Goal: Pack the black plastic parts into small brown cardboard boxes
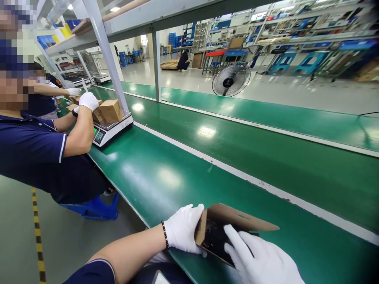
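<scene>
We find a small brown cardboard box [201, 230] at the near edge of the green surface [166, 177], just in front of the wearer, with its flap lid standing open and leaning away toward the far side. The left hand [185, 228], in a white glove, is closed around the box's left end, thumb at the top edge and fingers wrapped below. The right hand [263, 256], gloved too, reaches over the opening from the right with its fingers stretched out above a glossy black item [214, 238] inside. Its palm and the box's near right corner hide the contact, so we cannot tell whether those fingers grip the item, press on it or only rest there.

As for progress, we judge that the box is already folded into shape and the black item already lies within it. The lid is not yet down, so closing the box looks to be what is left.

Farther along the same surface, to the left, we see a co-worker's gloved hand [89, 101] beside closed cardboard cartons [111, 111] on a digital scale [114, 132], well apart from the wearer's box.
</scene>
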A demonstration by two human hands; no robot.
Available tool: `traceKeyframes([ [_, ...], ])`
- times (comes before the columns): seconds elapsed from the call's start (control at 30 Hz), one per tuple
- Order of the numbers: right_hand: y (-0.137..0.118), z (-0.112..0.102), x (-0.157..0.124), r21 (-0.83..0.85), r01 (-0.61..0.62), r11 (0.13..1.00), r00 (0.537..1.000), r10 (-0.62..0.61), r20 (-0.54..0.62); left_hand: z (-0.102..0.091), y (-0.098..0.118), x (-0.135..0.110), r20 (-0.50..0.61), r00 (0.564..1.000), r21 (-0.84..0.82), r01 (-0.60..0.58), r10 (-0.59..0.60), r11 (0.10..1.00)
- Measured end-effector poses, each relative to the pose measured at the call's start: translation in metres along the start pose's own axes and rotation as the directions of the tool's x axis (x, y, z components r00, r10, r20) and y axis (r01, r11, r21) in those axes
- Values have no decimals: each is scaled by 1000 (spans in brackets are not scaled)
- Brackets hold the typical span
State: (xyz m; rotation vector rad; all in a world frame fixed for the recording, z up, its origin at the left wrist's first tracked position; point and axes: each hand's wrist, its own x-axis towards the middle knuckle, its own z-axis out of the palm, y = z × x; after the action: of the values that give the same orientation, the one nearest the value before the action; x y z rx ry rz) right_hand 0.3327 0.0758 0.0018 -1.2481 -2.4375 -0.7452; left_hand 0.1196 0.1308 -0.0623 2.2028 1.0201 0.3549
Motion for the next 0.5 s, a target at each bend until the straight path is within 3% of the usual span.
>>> traceKeyframes([
  [0.13, -1, 5, 16, -98, 25, 995, 977, -3, 215, 0, -1, 0, -1, 1000, 11, -22, 22, 1000],
  [0.23, -1, 10, 22, -107, 9, 994, 953, 24, 304, 2, -2, 0, -6, 1000, 23, -19, 19, 1000],
  [0.37, 0, 2, 23, -34, -33, 999, 979, 39, 199, 3, -2, 0, -9, 1000, 25, -11, 11, 1000],
  [0.43, -3, -2, 25, 94, -16, 995, 988, 1, 157, 3, -1, 0, 1, 1000, 20, -10, 10, 1000],
  [0.5, -8, -2, 28, 278, -36, 960, 972, -31, 234, 2, 0, 1, 10, 1000, 18, -7, 7, 1000],
])
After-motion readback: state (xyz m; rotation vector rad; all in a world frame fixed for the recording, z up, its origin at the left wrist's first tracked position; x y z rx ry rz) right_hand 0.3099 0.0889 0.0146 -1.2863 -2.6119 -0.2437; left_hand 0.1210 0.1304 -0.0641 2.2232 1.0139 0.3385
